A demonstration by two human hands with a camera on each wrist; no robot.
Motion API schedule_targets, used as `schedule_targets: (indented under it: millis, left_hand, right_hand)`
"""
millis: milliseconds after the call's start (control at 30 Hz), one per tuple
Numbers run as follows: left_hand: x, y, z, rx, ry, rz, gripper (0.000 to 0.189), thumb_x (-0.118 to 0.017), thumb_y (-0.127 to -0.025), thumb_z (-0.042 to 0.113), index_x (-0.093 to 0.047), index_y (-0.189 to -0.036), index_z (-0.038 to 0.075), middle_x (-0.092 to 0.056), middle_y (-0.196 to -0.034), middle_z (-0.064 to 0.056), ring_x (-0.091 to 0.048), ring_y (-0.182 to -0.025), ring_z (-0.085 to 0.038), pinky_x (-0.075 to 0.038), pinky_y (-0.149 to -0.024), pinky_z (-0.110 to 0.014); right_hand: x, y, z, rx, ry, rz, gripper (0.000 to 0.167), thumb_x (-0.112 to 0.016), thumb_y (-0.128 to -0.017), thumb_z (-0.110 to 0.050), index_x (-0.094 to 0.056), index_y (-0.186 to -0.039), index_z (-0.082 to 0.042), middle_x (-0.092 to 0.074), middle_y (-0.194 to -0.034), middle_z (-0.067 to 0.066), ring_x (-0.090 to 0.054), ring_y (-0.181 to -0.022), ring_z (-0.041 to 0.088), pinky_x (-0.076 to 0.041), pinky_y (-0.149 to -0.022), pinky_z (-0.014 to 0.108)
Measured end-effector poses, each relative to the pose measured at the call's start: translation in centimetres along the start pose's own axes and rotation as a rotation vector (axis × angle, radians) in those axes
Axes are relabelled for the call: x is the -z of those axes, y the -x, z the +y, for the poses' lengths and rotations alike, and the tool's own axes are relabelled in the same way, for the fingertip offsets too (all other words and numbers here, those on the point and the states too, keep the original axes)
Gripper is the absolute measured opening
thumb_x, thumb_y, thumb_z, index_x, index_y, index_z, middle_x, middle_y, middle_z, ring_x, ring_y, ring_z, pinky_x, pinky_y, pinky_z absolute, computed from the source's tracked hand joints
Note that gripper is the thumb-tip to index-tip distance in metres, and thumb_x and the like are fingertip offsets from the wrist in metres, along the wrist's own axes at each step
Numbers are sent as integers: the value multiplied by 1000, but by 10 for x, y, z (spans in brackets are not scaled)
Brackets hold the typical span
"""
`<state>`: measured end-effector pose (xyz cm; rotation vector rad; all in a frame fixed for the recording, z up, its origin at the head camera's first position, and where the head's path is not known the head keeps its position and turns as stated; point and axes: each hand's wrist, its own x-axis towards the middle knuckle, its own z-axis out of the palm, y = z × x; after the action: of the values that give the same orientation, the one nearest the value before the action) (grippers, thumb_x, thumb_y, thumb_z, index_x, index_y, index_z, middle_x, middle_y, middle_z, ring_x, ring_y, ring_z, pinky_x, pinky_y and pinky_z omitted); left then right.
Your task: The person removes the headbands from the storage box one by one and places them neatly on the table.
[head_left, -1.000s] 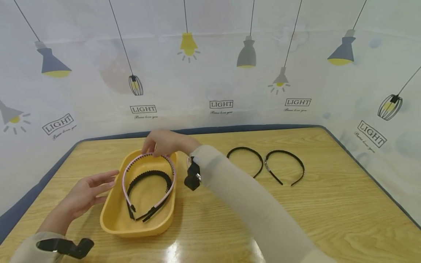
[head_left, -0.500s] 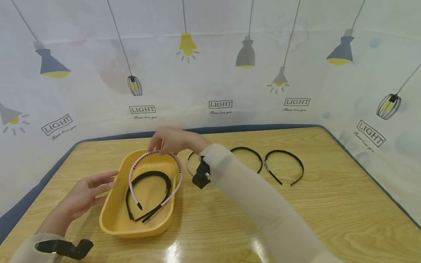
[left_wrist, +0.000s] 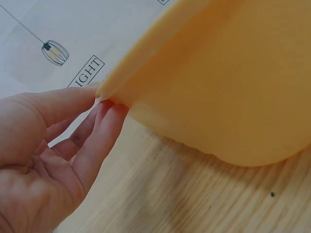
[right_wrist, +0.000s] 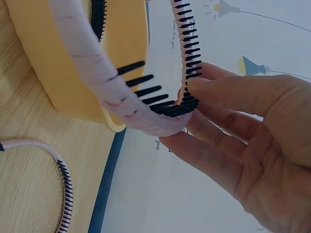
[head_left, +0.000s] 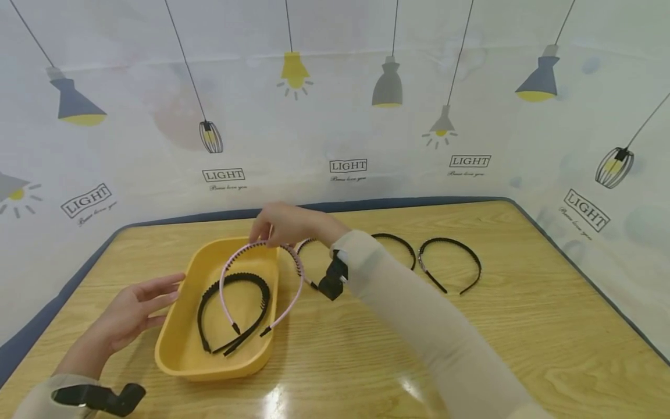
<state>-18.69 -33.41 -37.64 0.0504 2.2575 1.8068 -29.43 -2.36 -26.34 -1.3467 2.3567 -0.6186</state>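
First, the left hand (head_left: 133, 311) pinches the rim of the yellow tray (head_left: 220, 373); a black toothed headband (head_left: 248, 276) lies inside. Over the right rim hangs a pink toothed headband (right_wrist: 91, 63), arch pinched by the right hand (head_left: 285, 224), tips to the near side. The right sleeve (head_left: 419, 314) partly hides a second pink headband (right_wrist: 66, 194) and a black headband (head_left: 389, 235); an ornamented headband (head_left: 447, 239) lies beyond.

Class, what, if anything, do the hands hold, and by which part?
Right hand: pink headband, by its curved top. Left hand: yellow tray, by its rim.
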Motion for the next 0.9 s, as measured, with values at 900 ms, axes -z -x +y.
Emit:
schedule_targets:
  millis: [900]
  left_hand:
    - [1, 1, 0, -13, 22, -9, 39, -54, -94, 15, -51, -133, 18, -51, -110, 9, -52, -98, 4, -54, -79, -33]
  right_hand:
    - [-6, 33, 13, -22, -51, -19, 27, -54, -88, 6, -66, -110, -3, -64, -97, 11, -62, -80, 17, -52, -55, 23]
